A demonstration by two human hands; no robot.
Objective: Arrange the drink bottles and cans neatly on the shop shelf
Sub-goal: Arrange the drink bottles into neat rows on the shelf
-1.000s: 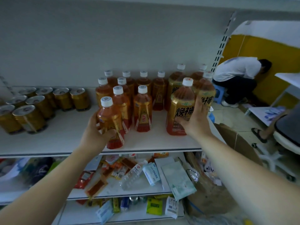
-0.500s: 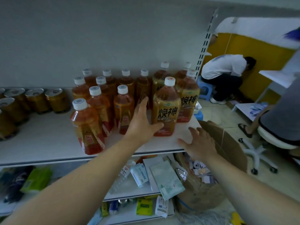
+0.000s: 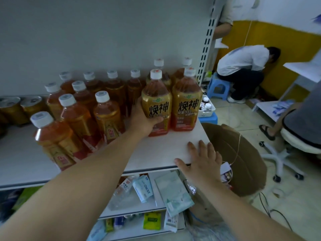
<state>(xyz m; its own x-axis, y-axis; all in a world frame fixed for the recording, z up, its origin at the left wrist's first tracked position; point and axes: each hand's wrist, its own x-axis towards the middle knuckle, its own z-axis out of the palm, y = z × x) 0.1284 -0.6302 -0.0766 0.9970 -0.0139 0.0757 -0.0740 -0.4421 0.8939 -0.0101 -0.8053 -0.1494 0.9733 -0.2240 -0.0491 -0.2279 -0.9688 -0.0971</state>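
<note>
A white shop shelf (image 3: 156, 150) carries several small amber tea bottles (image 3: 76, 115) with white caps and, at its right end, large gold-labelled bottles. My left hand (image 3: 142, 117) grips the front-left large gold bottle (image 3: 157, 100), thumb across its label; the bottle stands upright beside a second large bottle (image 3: 186, 101). My right hand (image 3: 201, 159) lies flat with straight fingers on the shelf's front right corner, holding nothing. Gold cans (image 3: 19, 108) stand at the far left of the shelf.
Lower shelves hold loose packets and a clear water bottle (image 3: 121, 192). An open cardboard box (image 3: 243, 157) sits on the floor right of the shelf. A person crouches on a blue stool (image 3: 218, 87) at the back right; an office chair (image 3: 298, 141) stands at right.
My left hand left the small tea bottle and moved right onto the large gold bottle. My right hand let go of that bottle and dropped to the shelf's front corner. The view shifted right.
</note>
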